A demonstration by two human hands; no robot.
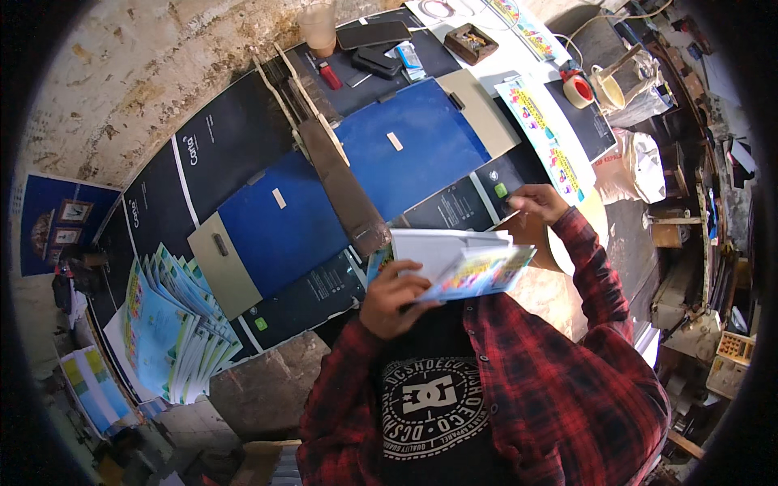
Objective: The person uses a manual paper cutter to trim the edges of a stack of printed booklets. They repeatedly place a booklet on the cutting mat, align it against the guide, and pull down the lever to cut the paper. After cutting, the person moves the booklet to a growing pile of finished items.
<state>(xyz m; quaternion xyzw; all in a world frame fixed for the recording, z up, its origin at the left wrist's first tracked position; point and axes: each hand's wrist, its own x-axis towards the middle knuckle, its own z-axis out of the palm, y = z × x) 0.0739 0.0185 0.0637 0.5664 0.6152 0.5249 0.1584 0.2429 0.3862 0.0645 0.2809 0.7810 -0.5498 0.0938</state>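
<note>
In front of my chest, my left hand (395, 300) is closed on a booklet (478, 274) with a light blue, colourful printed cover. White inner pages (442, 247) show along its far side, and the booklet tilts above the table's near edge. Off to the right and a little farther away, my right hand (539, 202) is raised apart from the booklet. Its fingers are curled with thumb and forefinger together; whatever may be between them is too small to make out. A dark wooden bar (344, 190) lies across the table just beyond my left hand.
Blue panels (413, 134) with cream ends flank the bar. Fanned printed sheets (174, 332) lie at the left, and a printed strip (543, 138) at the right. Farther back are a cup (317, 31), a phone (373, 34), a wooden tray (470, 44) and a tape roll (578, 91).
</note>
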